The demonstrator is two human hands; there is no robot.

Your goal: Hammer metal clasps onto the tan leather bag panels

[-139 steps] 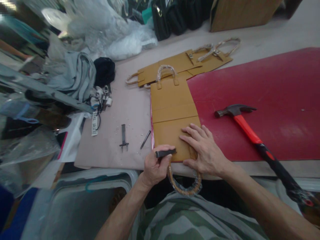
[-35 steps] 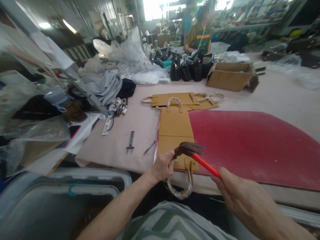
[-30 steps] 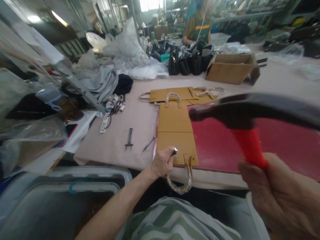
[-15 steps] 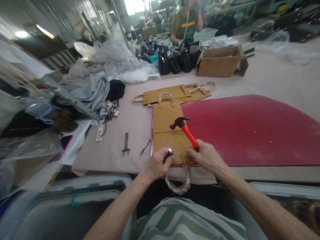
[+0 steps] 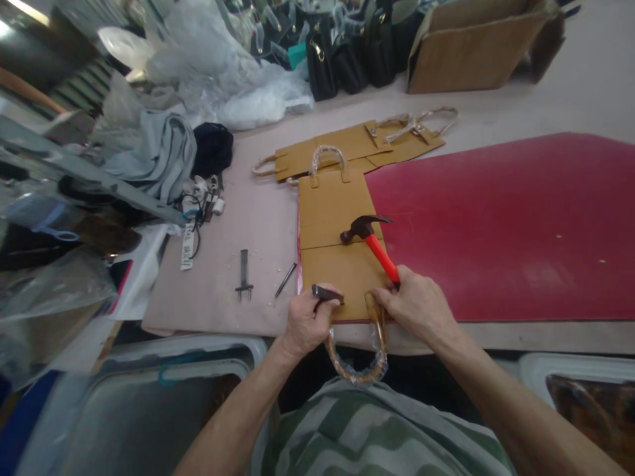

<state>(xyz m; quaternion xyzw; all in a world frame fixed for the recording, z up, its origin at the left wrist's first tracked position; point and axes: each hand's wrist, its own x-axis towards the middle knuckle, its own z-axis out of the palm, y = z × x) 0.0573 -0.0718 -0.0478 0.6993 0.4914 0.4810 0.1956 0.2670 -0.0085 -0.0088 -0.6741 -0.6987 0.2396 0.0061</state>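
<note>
My left hand (image 5: pixel 308 320) is closed round a dark metal punch (image 5: pixel 326 293), which leans over the near left part of a tan leather panel (image 5: pixel 337 271). In my right hand (image 5: pixel 419 301) is a claw hammer (image 5: pixel 379 252) with an orange handle, its dark head over the panel's middle. The right fingertips touch the base of a plastic-wrapped handle (image 5: pixel 360 374) that loops off the panel's near edge. A second wrapped handle (image 5: pixel 328 152) stands at the panel's far end.
A red board (image 5: pixel 496 231) lies under and right of the panel. A pronged tool (image 5: pixel 244 274) and a thin rod (image 5: pixel 286 280) lie left. Farther back are more tan pieces (image 5: pixel 327 142), black bags (image 5: pixel 321 63) and a cardboard box (image 5: pixel 476 49).
The view has tipped down and closer. In my left hand the punch has turned from nearly end-on to leaning sideways, its tip toward the panel. My right hand still holds the hammer.
</note>
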